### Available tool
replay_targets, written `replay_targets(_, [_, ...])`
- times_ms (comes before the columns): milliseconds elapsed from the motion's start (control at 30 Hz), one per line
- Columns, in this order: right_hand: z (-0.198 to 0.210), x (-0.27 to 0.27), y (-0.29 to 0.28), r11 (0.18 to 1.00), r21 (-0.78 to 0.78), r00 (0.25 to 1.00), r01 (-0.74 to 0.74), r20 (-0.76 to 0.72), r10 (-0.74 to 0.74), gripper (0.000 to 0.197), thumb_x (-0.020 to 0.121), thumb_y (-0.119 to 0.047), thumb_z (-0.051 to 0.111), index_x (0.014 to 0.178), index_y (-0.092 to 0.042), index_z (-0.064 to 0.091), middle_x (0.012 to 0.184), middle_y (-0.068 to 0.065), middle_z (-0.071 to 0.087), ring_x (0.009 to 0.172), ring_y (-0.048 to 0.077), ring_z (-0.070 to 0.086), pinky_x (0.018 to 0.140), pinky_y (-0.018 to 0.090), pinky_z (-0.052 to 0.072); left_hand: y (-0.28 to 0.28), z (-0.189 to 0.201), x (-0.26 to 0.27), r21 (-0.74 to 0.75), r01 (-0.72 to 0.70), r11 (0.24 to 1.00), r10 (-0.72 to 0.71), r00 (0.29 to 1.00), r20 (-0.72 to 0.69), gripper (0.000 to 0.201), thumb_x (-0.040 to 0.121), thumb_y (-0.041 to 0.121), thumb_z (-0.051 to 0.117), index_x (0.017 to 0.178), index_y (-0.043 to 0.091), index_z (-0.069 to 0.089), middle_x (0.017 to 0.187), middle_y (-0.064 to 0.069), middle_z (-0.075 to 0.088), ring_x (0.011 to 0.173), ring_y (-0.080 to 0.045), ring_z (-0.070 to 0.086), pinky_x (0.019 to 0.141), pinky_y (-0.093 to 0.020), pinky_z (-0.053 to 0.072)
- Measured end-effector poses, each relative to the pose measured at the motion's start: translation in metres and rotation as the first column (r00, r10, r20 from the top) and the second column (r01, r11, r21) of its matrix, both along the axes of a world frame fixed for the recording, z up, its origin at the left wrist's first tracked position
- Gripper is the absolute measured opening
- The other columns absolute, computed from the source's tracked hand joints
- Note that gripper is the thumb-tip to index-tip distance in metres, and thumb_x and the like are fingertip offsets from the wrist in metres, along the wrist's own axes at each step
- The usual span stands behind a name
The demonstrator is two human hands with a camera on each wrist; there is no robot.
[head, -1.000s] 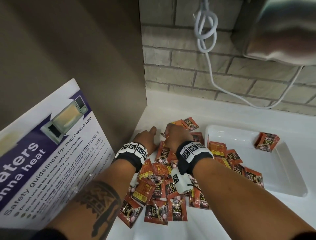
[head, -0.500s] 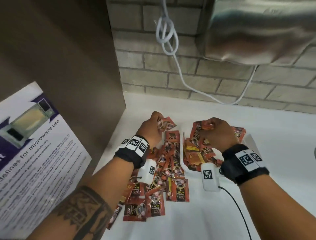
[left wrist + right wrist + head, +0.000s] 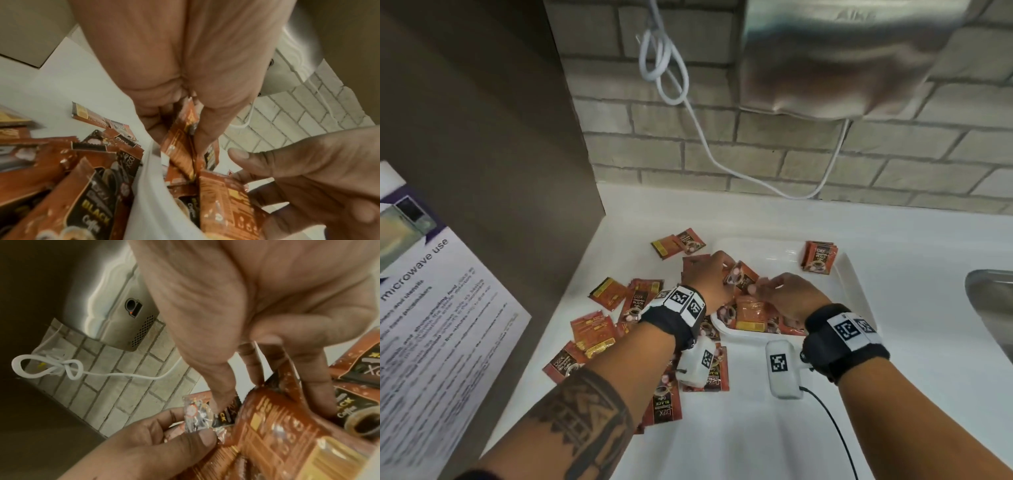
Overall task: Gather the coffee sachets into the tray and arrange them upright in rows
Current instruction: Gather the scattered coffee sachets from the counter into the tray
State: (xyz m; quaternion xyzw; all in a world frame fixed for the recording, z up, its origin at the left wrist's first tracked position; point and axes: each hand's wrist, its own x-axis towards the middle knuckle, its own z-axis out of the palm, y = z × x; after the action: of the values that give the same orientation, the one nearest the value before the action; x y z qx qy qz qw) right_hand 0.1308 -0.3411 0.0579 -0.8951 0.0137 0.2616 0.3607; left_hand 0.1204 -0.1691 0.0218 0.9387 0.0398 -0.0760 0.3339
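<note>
Both hands are pinching orange foil coffee sachets over the shallow white plastic tray. The left hand and right hand should be squaring the edges before standing them upright.

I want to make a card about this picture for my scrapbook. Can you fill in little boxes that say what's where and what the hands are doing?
place: white counter by a brick wall
tray: white, right of the loose pile
stack: sachets at the tray's far corner
pile: sachets scattered flat on the counter, left of the tray
left hand: pinches sachets over the tray's left part
right hand: fingers curled on sachets in the tray
rows: none upright yet
nearby: sink at right, poster at left
</note>
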Motion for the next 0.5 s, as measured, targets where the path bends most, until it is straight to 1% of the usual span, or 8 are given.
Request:
replay_targets(33, [-0.001,0.001,0.000,1.000,-0.018,1.000,-0.008,0.006,0.008,0.022,0.096,-0.038,0.063,0.080,-0.023,0.060,0.103,0.009,0.074,0.091,0.024,0.070,0.082,0.033,0.053,-0.001,-0.001,0.000,0.001,0.004,1.000,-0.004,1.000,-0.001,0.042,0.092,0.021,0.067,0.131,0.022,0.052,0.128,-0.001,0.060,0.112,-0.021,0.060,0.095,-0.037,0.052])
replay_targets(67, [0.000,0.001,0.000,0.999,-0.044,1.000,-0.016,0.024,0.017,0.017,0.097,-0.037,0.062,0.090,-0.022,0.065,0.112,0.009,0.073,0.102,0.027,0.068,0.094,0.036,0.051,-0.001,-0.002,0.000,0.009,0.007,1.000,-0.007,1.000,0.003,0.042,0.092,0.021,0.068,0.131,0.022,0.053,0.129,-0.001,0.060,0.113,-0.021,0.059,0.097,-0.036,0.051])
replay_targets(100, [0.001,0.001,0.001,0.996,-0.085,0.999,-0.032,0.030,0.035,0.022,0.099,-0.037,0.060,0.104,-0.018,0.068,0.117,0.008,0.071,0.108,0.027,0.065,0.098,0.036,0.047,-0.001,-0.003,0.001,0.029,0.013,0.999,-0.014,1.000,0.008,0.043,0.092,0.022,0.068,0.132,0.022,0.053,0.130,-0.001,0.060,0.115,-0.021,0.058,0.098,-0.036,0.051])
replay_targets(167, [0.002,0.002,0.003,0.981,-0.181,0.997,-0.067,0.032,0.074,0.034,0.102,-0.036,0.052,0.119,-0.011,0.067,0.118,0.011,0.069,0.110,0.029,0.062,0.097,0.035,0.045,0.000,-0.005,0.003,0.087,0.032,0.996,-0.034,0.999,0.018,0.049,0.092,0.026,0.069,0.138,0.019,0.052,0.134,-0.005,0.059,0.123,-0.024,0.055,0.104,-0.036,0.047])
replay_targets(300, [-0.002,0.011,0.006,0.982,-0.187,0.995,-0.040,0.087,0.057,0.027,0.095,-0.027,0.061,0.106,-0.005,0.072,0.110,0.017,0.072,0.103,0.033,0.067,0.075,0.031,0.049,0.008,-0.008,0.006,0.139,0.016,0.990,-0.018,1.000,0.013,0.063,0.093,0.026,0.066,0.149,0.018,0.039,0.151,-0.009,0.039,0.140,-0.032,0.034,0.113,-0.043,0.036])
replay_targets(333, [-0.001,0.013,0.007,0.978,-0.203,0.992,-0.047,0.109,0.070,0.026,0.094,-0.026,0.062,0.105,-0.004,0.072,0.108,0.017,0.072,0.101,0.033,0.067,0.075,0.032,0.051,0.013,-0.010,0.007,0.131,-0.010,0.991,0.006,0.999,0.032,0.063,0.094,0.027,0.065,0.149,0.019,0.038,0.153,-0.009,0.037,0.141,-0.032,0.033,0.114,-0.045,0.035])
replay_targets(400, [0.002,0.015,0.011,0.963,-0.254,0.981,-0.092,0.140,0.131,0.024,0.096,-0.024,0.059,0.103,-0.005,0.072,0.104,0.014,0.071,0.094,0.030,0.066,0.081,0.035,0.052,0.028,-0.014,0.012,0.070,-0.082,0.994,0.077,0.995,0.071,0.058,0.095,0.030,0.063,0.148,0.020,0.041,0.153,-0.006,0.039,0.141,-0.029,0.036,0.115,-0.046,0.036])
replay_targets(500, [0.007,0.014,0.022,0.953,-0.268,0.958,-0.140,0.209,0.199,0.016,0.097,-0.026,0.056,0.088,-0.016,0.064,0.094,0.004,0.067,0.085,0.020,0.057,0.076,0.030,0.049,0.057,-0.017,0.025,-0.007,-0.200,0.980,0.200,0.977,0.079,0.049,0.093,0.023,0.062,0.140,0.020,0.049,0.143,-0.007,0.046,0.134,-0.028,0.045,0.109,-0.040,0.042])
